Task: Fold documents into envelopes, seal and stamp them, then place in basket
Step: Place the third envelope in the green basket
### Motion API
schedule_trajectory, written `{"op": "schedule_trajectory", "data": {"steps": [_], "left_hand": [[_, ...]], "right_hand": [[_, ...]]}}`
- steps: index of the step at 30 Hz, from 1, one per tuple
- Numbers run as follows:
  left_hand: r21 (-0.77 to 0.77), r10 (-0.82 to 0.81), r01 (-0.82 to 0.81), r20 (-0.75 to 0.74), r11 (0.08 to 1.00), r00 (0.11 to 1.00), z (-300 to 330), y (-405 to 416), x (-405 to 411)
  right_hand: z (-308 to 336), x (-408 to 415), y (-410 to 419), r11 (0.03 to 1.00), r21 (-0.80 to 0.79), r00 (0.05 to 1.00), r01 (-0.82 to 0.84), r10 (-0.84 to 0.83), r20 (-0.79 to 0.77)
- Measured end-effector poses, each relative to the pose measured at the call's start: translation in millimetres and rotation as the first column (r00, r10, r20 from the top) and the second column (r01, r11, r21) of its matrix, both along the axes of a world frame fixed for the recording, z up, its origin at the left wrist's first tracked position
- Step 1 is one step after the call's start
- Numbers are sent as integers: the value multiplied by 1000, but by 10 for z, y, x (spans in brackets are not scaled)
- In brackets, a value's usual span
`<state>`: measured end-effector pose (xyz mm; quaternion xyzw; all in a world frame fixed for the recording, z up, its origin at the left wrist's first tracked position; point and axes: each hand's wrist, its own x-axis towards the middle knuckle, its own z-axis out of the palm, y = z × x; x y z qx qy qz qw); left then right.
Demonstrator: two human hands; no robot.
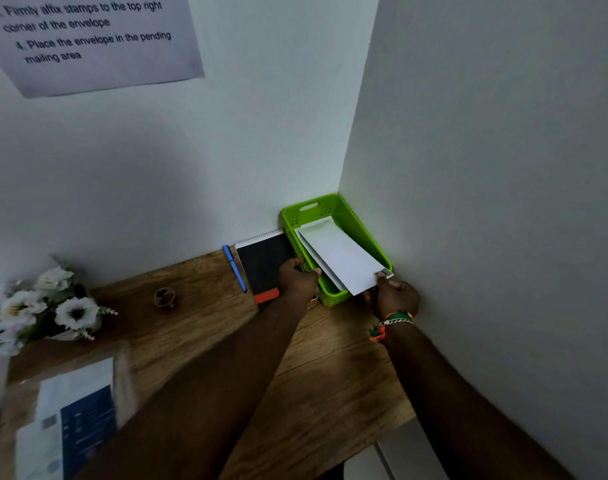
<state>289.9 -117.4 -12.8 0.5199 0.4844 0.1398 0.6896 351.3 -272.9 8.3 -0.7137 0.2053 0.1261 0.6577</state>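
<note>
A green plastic basket (359, 221) stands in the desk's far right corner against both walls. A white envelope (340, 256) with a small stamp (385, 272) at its near right corner lies slanted over the basket, on top of other white envelopes (318, 221) inside. My right hand (396, 297) pinches the stamped envelope's near edge just outside the basket's front rim. My left hand (297, 280) grips the basket's near left rim, fingers curled over the edge.
A black spiral notebook (261, 263) with an orange band and a blue pen (235, 268) lie left of the basket. White flowers (49, 306) and a small brown round object (164, 297) sit at left. Printed sheets (70, 420) lie near the front left. An instruction sheet (94, 39) hangs on the wall.
</note>
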Motion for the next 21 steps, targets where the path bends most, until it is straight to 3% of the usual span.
{"op": "schedule_trajectory", "data": {"steps": [6, 21], "left_hand": [[13, -5, 5, -4, 1000, 1000, 24, -10, -23], [44, -81, 79, 51, 996, 995, 239, 43, -607]], "right_hand": [[54, -15, 52, 993, -119, 998, -16, 23, 54], [123, -339, 13, 988, -155, 995, -20, 35, 93]]}}
